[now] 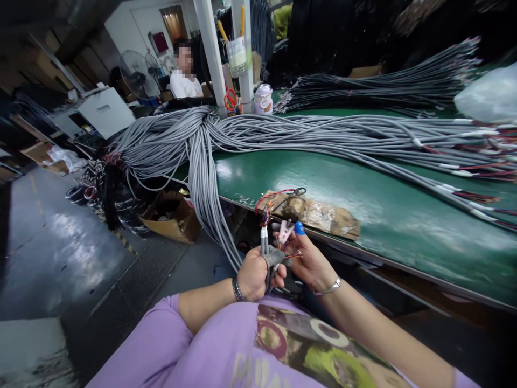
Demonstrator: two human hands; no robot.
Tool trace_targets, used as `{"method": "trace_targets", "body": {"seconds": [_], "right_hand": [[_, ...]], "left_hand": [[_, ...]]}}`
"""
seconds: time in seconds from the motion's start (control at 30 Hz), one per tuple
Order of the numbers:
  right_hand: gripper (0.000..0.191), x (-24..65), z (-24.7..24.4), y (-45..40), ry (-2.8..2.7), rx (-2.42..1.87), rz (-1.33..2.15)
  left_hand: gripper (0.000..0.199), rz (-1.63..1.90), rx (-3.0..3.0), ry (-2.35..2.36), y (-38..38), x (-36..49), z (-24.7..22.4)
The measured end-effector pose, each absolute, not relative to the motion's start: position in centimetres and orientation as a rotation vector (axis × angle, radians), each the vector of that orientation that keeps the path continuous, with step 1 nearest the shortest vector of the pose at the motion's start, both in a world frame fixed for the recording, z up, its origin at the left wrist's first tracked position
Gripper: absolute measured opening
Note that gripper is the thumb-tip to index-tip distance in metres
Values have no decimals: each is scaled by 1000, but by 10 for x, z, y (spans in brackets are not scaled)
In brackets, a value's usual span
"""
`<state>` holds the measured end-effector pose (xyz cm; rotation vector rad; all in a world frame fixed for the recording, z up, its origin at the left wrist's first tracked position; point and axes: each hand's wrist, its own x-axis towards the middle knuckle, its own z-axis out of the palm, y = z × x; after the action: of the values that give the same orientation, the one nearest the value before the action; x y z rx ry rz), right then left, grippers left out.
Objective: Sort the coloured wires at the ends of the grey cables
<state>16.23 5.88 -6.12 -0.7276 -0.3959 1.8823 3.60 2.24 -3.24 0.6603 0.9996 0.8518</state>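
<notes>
My left hand [253,272] is closed around grey cables [264,242] in front of my body; a grey covering is on its thumb. The cables have white sleeves near their stripped ends, and thin coloured wires come out of them. My right hand [312,261], with a blue finger cover [299,228] on one digit, is beside the left one, its fingers curled near the wire ends. A pale pink piece [285,231] shows at its fingertips; whether this is a finger cover or a held thing I cannot tell. Just beyond lies a taped wooden block [323,216] with a red wire [274,192] on it.
Long bundles of grey cable [307,132] stretch over the green table [250,172], and some hang off its left edge. Farther back are darker cables [363,89], a purple-white container [264,99] and orange-handled scissors [230,99]. A cardboard box [172,215] stands below. Another person [184,81] is behind.
</notes>
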Motion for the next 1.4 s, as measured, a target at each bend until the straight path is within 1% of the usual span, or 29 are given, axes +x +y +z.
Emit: {"method": "trace_targets", "body": {"seconds": [0.13, 0.27, 0.33, 0.47, 0.63, 0.97, 1.1, 1.17, 1.3, 1.4], "right_hand": [[42, 166, -60, 60, -404, -710, 1909], [28, 170, -59, 63, -398, -761, 1899], [26, 170, -59, 64, -414, -783, 1869], [35, 170, -63, 64, -458, -799, 1831], [44, 170, -69, 69, -528, -775, 1908], [45, 166, -67, 66, -491, -730, 1861], [49, 180, -63, 61, -633, -739, 2043], [44, 189, -60, 60, -751, -784, 2111], [24, 199, -54, 63, -949, -836, 2101], [20, 198, -49, 65, -1069, -814, 2072]], "left_hand": [[51, 845, 665, 988, 16, 32, -33], [52, 897, 664, 1003, 13, 32, -34], [50, 944, 655, 1019, 14, 33, -34], [48, 979, 654, 1024, 17, 38, -32], [47, 973, 656, 1033, 19, 41, -33], [46, 944, 719, 1065, 19, 38, -39], [43, 934, 786, 1068, 14, 32, -44], [41, 924, 831, 1069, 13, 29, -48], [40, 888, 899, 1086, 12, 27, -56], [41, 860, 928, 1089, 12, 28, -58]]}}
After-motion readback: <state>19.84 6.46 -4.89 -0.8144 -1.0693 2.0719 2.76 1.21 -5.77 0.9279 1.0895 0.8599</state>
